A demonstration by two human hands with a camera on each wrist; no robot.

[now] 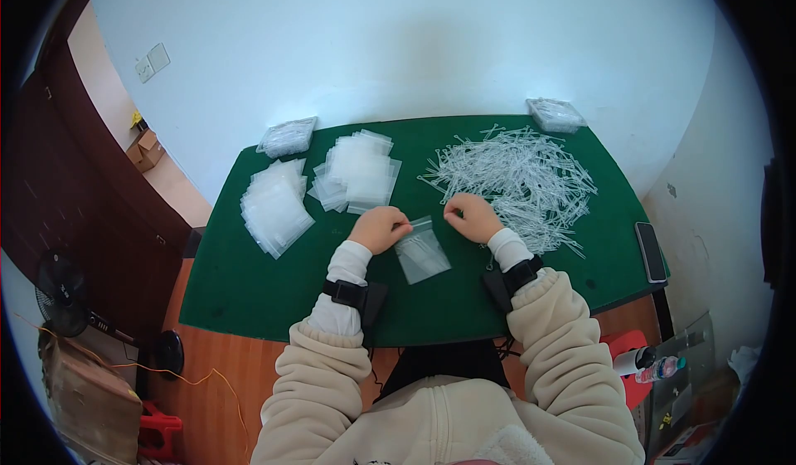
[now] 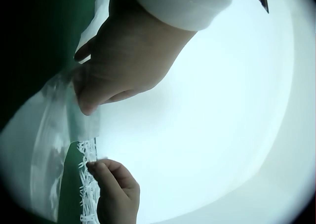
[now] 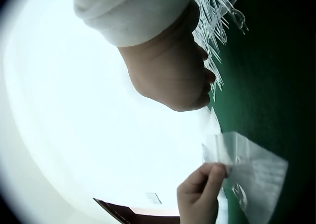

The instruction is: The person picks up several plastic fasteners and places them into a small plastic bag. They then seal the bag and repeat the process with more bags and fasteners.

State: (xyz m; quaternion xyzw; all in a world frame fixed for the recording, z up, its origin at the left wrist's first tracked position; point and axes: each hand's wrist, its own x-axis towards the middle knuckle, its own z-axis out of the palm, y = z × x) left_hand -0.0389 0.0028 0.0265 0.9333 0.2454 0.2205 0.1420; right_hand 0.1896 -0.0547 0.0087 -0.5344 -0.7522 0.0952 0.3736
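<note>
The left hand (image 1: 381,229) pinches the upper edge of a clear bag (image 1: 424,253) between thumb and fingers — the bag, with white pieces inside, is low over the green counter (image 1: 431,316). The right hand (image 1: 474,219) has its fingers curled, apart from the bag — whether they hold anything, I cannot tell — near the heap of clear sticks (image 1: 518,183)

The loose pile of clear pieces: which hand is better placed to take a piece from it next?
Probably the right hand: it is just beside the loose pile and grips no bag, while the left hand, farther away, pinches the small bag.
</note>
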